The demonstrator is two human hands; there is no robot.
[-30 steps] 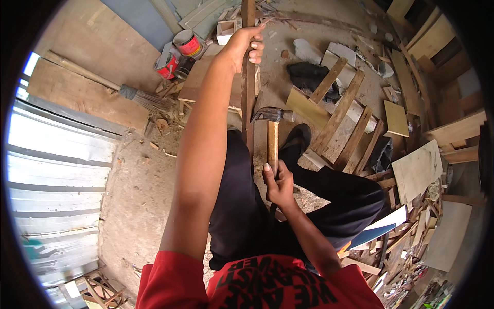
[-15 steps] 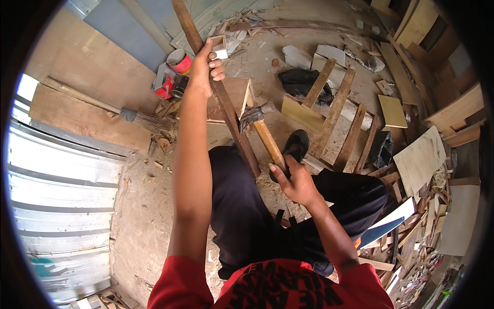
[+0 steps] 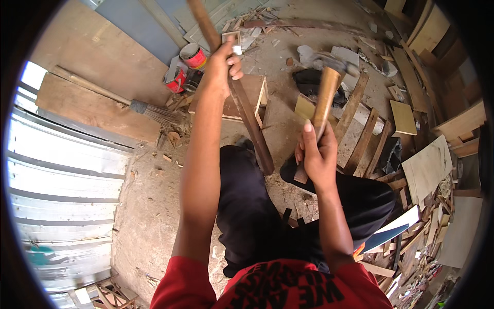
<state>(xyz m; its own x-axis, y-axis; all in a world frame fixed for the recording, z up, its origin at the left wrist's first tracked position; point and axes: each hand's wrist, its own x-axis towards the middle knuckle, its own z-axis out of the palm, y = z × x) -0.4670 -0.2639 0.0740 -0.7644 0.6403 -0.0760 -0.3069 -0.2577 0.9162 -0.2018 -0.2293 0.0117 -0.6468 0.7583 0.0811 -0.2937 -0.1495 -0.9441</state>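
Observation:
My left hand point(image 3: 222, 67) is wrapped round a long dark wooden strip point(image 3: 248, 116), whose upper end runs out past the top of the view. The strip slants down to the right, its lower end beside my left knee. In my right hand point(image 3: 317, 154) is a hammer point(image 3: 325, 95), gripped by its wooden handle. Its head, blurred by motion, is raised away from the strip, over the black bag on the floor. Beyond the strip stands a low wooden box point(image 3: 247, 92) with an open side.
Several wooden slats point(image 3: 355, 98) lie on the floor ahead to the right. A broom point(image 3: 139, 106) leans against boards at left, near red paint cans point(image 3: 193, 55). Wood scraps point(image 3: 411, 247) are heaped at the right. Corrugated metal sheeting point(image 3: 67, 190) lines the left side.
The hammer has swung up and to the right, away from the strip that its head was beside. The strip, my left hand and the surroundings appear shifted slightly right.

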